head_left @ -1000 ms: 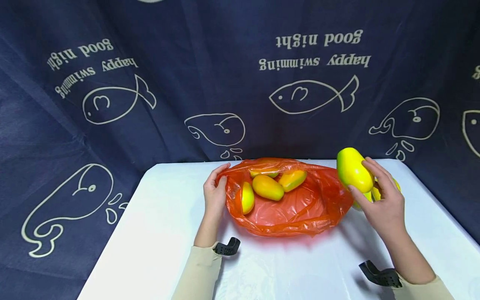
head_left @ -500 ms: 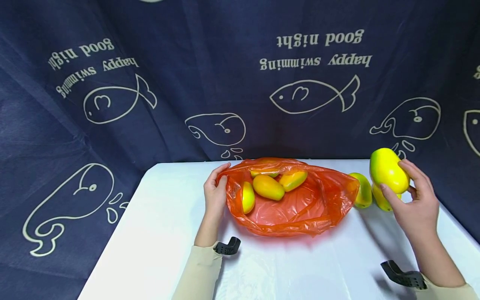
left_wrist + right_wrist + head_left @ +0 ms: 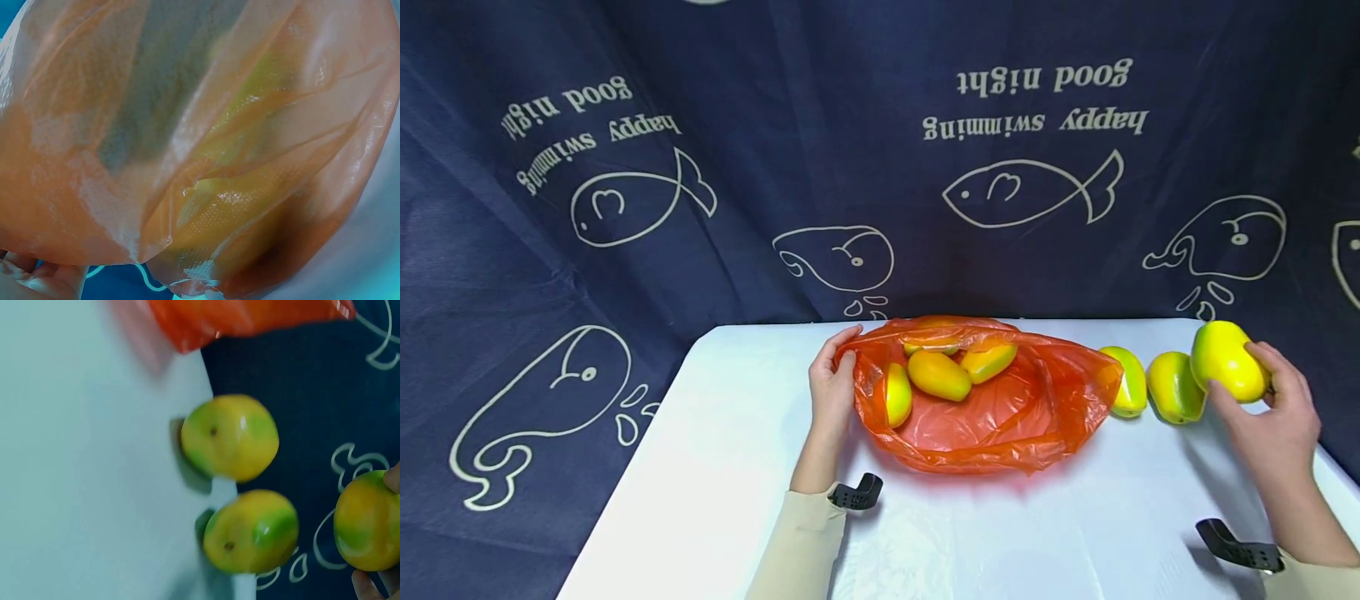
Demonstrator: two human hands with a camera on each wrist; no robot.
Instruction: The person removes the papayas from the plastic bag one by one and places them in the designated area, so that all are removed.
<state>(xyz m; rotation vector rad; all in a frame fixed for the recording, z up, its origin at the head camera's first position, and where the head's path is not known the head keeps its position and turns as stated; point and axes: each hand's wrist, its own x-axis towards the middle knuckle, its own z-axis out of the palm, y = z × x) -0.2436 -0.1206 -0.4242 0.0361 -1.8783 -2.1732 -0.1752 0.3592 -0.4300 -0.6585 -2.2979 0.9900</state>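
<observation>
An orange-red plastic bag (image 3: 1078,387) lies with its mouth spread on the table. My left hand (image 3: 832,387) grips the bag's left rim; thin film fills most of the left wrist view. Several yellow mangoes (image 3: 937,375) are inside, some partly covered by the folds. At the far right my right hand (image 3: 1273,425) holds a yellow-green mango (image 3: 1228,362) between thumb and fingers, seen also at the edge of the right wrist view. Just left of that mango, a green-and-yellow mango (image 3: 1172,387) sits on the table, and another mango (image 3: 1126,383) stands beside the bag.
The white table (image 3: 730,467) ends at a dark blue curtain (image 3: 820,125) printed with fish, whales and upside-down lettering. Black cameras are strapped on both wrists, such as the left wrist camera (image 3: 856,493).
My right hand has carried its mango rightward from beside the bag's mouth, past the two table mangoes, and slightly lower. Those two mangoes are now uncovered. My left hand stays at the bag.
</observation>
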